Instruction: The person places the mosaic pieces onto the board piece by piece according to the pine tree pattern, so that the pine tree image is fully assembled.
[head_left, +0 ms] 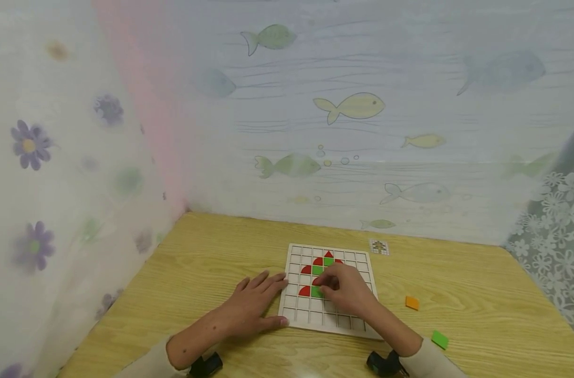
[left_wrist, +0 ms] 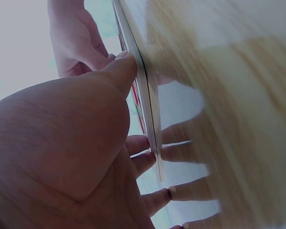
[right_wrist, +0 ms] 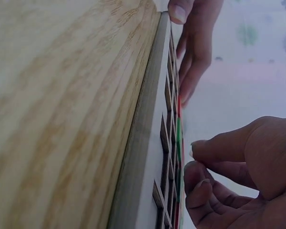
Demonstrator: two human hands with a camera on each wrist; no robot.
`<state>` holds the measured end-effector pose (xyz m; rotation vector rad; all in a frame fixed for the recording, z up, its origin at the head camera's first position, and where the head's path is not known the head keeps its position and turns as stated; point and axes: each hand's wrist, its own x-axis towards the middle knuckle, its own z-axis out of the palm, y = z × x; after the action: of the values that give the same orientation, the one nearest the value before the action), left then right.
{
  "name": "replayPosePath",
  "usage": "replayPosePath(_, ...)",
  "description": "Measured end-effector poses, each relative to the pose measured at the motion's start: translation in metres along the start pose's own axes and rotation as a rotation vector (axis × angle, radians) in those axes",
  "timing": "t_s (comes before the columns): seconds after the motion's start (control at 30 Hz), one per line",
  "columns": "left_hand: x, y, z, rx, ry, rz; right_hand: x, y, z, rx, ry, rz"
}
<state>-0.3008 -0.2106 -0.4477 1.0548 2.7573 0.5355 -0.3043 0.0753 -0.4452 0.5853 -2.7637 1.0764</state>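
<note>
A pale wooden grid board lies flat on the table. Red quarter-round tiles, a red triangle and green square tiles sit in some of its cells. My left hand is spread beside the board, its thumb and fingertips touching the left edge. Over the middle of the board, my right hand has its fingers curled, with thumb and index finger close together beside a red and a green tile. In the right wrist view no tile shows between those fingertips. Part of the pattern is hidden under that hand.
An orange tile and a green tile lie loose on the wooden table, right of the board. A small printed pattern card lies behind the board's far right corner. Patterned curtains border the table's back and sides.
</note>
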Motion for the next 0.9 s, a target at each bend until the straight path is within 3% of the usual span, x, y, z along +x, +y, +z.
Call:
replayPosePath(0.33, 0.0, 0.002, -0.001, 0.0, -0.007, -0.004, -0.021, 0.003, -0.021, -0.032, 0.051, -0.017)
replayPosePath(0.9, 0.002, -0.003, 0.004, 0.022, -0.001, -0.003, -0.073, 0.026, -0.067, -0.082, 0.118, 0.169)
